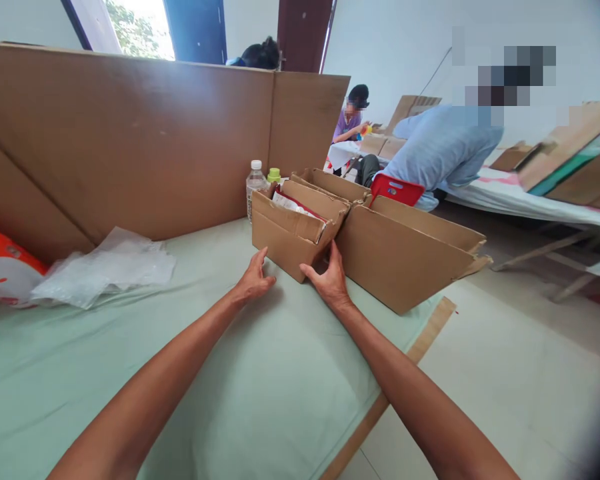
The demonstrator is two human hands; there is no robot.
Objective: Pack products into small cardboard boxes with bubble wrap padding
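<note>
A small open cardboard box stands on the green cloth in front of me, with a white and red packet showing inside. My left hand is just before its front face, thumb and fingers apart, nothing in the grasp; whether a fingertip touches the cardboard I cannot tell. At the box's near right corner is my right hand, thumb and forefinger spread around that corner, the other fingers partly hidden. A larger open cardboard box stands close on the right, and another open box sits behind.
A clear bottle and a green-capped container stand behind the small box. A tall cardboard panel borders the table's far side. Clear plastic wrap and an orange-white package lie left. People sit beyond, near a red stool.
</note>
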